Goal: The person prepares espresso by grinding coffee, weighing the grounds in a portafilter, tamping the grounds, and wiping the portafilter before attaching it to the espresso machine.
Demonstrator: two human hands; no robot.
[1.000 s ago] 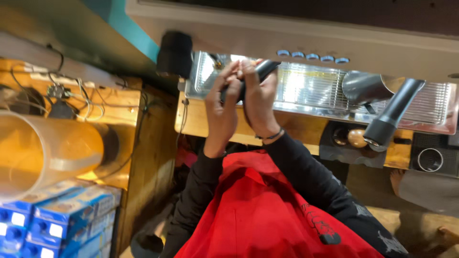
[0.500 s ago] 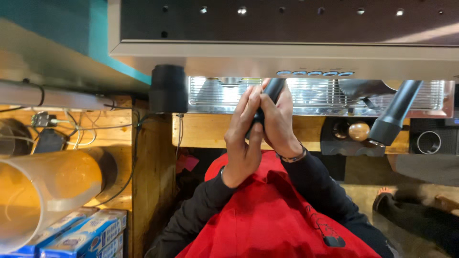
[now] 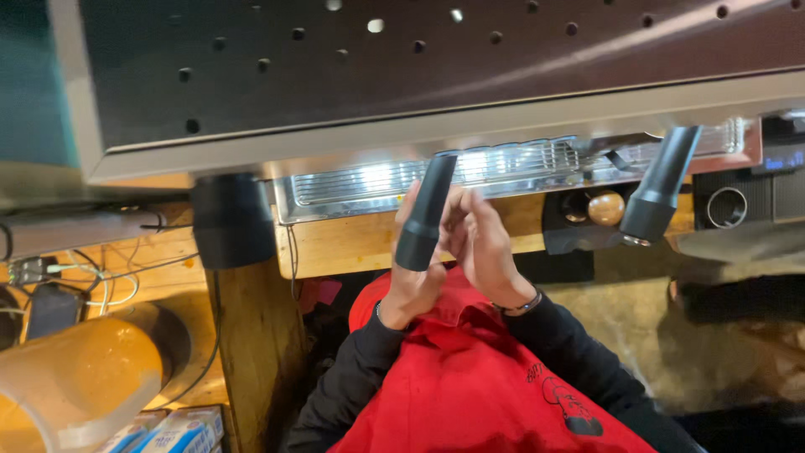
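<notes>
From the left I see an orange drum [image 3: 80, 377], then a black machine foot [image 3: 231, 220]. My left hand [image 3: 411, 289] sits behind the black portafilter handle [image 3: 426, 214], palm pressed against my right hand [image 3: 486, 247]; grip unclear. A second handle [image 3: 661, 184] hangs further right.

Both forearms in black sleeves rise from bottom centre of frame to mid-frame, 2 hands close together w/ palms facing each other: left hand [image 3: 412, 281] fingers curled, partly hidden, right hand [image 3: 485, 245] flat, fingers straight & pointing to upper left, thin band at its wrist.
</notes>
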